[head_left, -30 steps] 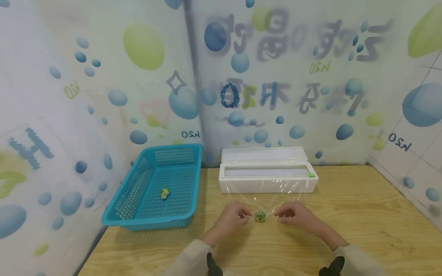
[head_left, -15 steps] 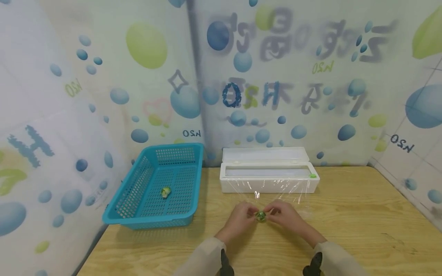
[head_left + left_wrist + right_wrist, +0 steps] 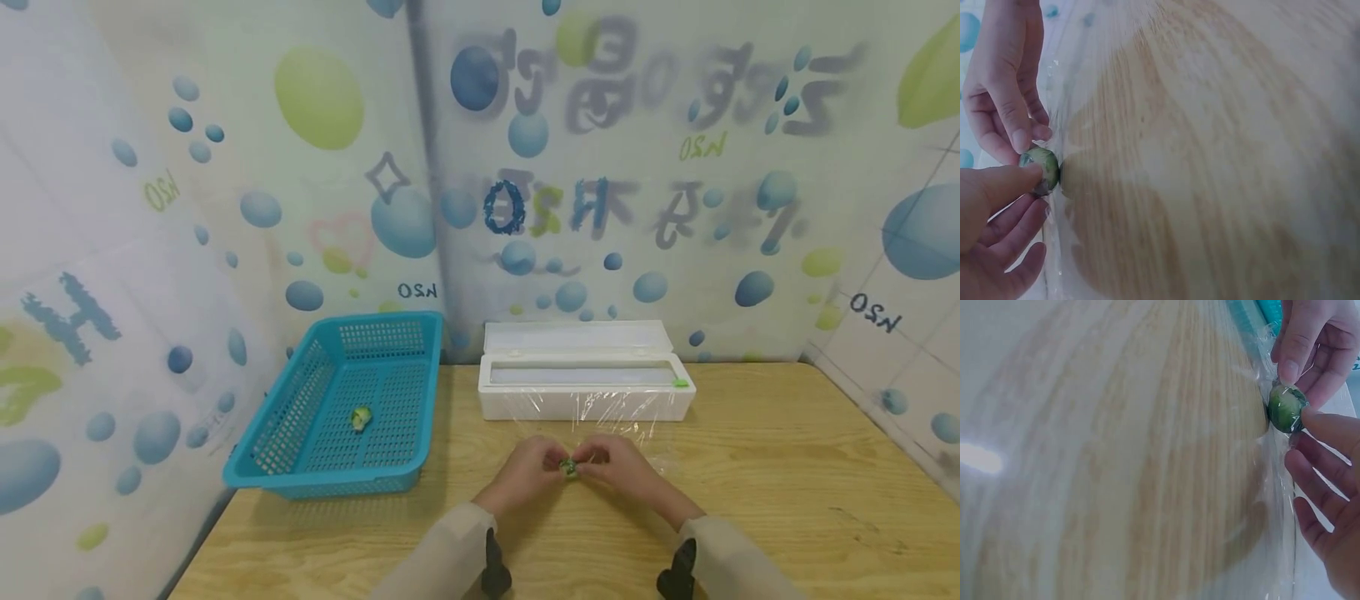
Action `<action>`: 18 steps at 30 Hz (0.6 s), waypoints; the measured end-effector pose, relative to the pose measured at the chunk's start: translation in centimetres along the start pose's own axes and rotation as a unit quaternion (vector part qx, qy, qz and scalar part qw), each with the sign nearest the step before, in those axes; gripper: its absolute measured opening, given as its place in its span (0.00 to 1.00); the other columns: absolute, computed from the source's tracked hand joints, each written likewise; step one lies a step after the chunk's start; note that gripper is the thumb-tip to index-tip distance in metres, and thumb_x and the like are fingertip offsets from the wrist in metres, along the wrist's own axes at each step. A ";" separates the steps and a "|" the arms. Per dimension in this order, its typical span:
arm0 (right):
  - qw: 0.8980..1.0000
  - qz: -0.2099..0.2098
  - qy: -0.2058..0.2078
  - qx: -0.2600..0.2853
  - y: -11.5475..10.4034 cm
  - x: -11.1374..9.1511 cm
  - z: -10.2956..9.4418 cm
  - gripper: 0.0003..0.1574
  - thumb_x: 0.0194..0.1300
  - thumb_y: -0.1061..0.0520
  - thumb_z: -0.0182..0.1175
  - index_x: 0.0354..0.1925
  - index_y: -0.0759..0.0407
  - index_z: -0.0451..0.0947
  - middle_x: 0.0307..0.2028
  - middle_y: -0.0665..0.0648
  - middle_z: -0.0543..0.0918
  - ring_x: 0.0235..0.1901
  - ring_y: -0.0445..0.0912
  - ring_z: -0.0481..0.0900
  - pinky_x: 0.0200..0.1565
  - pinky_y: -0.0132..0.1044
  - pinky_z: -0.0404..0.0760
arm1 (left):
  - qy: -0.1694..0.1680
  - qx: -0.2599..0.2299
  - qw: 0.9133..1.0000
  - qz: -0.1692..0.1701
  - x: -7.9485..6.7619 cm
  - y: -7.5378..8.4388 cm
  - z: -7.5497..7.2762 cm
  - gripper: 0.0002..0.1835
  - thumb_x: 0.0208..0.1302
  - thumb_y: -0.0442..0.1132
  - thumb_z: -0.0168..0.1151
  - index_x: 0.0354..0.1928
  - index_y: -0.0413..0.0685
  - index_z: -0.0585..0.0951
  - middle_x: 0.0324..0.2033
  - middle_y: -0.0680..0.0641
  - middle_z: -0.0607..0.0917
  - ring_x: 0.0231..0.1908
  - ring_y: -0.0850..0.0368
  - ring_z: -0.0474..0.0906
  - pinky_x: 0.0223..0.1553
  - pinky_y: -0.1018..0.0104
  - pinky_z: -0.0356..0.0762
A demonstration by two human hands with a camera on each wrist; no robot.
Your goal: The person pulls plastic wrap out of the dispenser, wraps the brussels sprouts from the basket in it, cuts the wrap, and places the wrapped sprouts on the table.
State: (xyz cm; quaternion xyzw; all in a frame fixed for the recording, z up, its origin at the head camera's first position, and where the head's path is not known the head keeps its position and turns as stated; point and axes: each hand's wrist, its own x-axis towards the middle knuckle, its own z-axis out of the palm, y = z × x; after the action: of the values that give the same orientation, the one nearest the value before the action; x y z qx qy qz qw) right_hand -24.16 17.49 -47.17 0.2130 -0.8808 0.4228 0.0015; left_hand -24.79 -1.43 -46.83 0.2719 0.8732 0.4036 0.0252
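Observation:
A small green Brussels sprout (image 3: 569,469) sits on the tabletop between both hands, with clear cling film (image 3: 1277,512) over it. My left hand (image 3: 528,468) pinches its left side; in the left wrist view that thumb lies on the filmed sprout (image 3: 1051,169). From the right, my right hand (image 3: 613,463) holds the sprout too, thumb against it in the right wrist view, the other fingers spread below. Film stretches from the hands back to a long white dispenser box (image 3: 577,406), whose lid (image 3: 577,336) stands raised.
On the left of the wooden table (image 3: 750,483) stands a blue plastic basket (image 3: 431,400) with another Brussels sprout (image 3: 361,418) inside. A green slider (image 3: 680,383) sits at the dispenser's right end. A patterned curtain (image 3: 315,208) hangs behind.
Both hands have come inward from either side of the sprout, bringing the film edge with them, and now meet at it. Over the last half second they have shifted only slightly.

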 end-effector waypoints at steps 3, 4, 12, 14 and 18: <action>1.000 0.005 -0.009 0.007 0.0 0.1 -0.2 0.06 0.55 0.62 0.64 0.34 0.56 0.80 0.32 0.48 0.81 0.32 0.42 0.76 0.35 0.34 0.75 | -0.001 -0.012 1.000 -0.006 0.3 0.1 0.1 0.05 0.52 0.31 0.66 0.33 0.42 0.82 0.30 0.54 0.80 0.32 0.65 0.75 0.36 0.73 0.72; 1.000 0.006 -0.013 0.012 0.0 0.1 -0.3 0.06 0.55 0.61 0.64 0.34 0.57 0.80 0.32 0.48 0.81 0.32 0.42 0.76 0.34 0.34 0.75 | -0.003 -0.021 1.000 -0.006 0.4 0.0 0.1 0.04 0.52 0.31 0.66 0.32 0.42 0.82 0.29 0.54 0.80 0.31 0.65 0.75 0.35 0.73 0.72; 0.999 -0.019 -0.027 0.007 0.2 0.5 -0.4 0.14 0.49 0.59 0.69 0.36 0.59 0.79 0.32 0.50 0.81 0.29 0.41 0.77 0.31 0.32 0.76 | -0.028 -0.033 0.999 -0.007 1.2 0.0 -0.3 0.03 0.53 0.29 0.64 0.32 0.38 0.83 0.27 0.50 0.83 0.29 0.65 0.76 0.33 0.75 0.72; 1.000 -0.016 -0.024 -0.003 0.4 0.7 -0.3 0.14 0.48 0.58 0.70 0.35 0.58 0.78 0.30 0.49 0.80 0.29 0.40 0.76 0.32 0.32 0.76 | -0.038 -0.021 0.999 -0.011 1.3 0.1 -0.4 0.04 0.53 0.28 0.64 0.32 0.38 0.83 0.28 0.49 0.83 0.30 0.65 0.76 0.34 0.76 0.72; 1.000 -0.002 -0.018 -0.006 0.6 1.2 0.0 0.14 0.48 0.57 0.70 0.33 0.57 0.78 0.29 0.48 0.78 0.29 0.41 0.75 0.31 0.33 0.75 | -0.051 0.009 0.999 0.000 1.6 0.4 -0.7 0.04 0.54 0.30 0.64 0.33 0.40 0.84 0.29 0.50 0.84 0.29 0.66 0.74 0.34 0.76 0.70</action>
State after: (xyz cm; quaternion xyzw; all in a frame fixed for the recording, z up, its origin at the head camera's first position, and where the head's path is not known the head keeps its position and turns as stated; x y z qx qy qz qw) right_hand -25.45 17.41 -47.40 0.2225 -0.8829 0.4134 -0.0117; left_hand -26.16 -0.94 -45.78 0.2927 0.8742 0.3815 0.0677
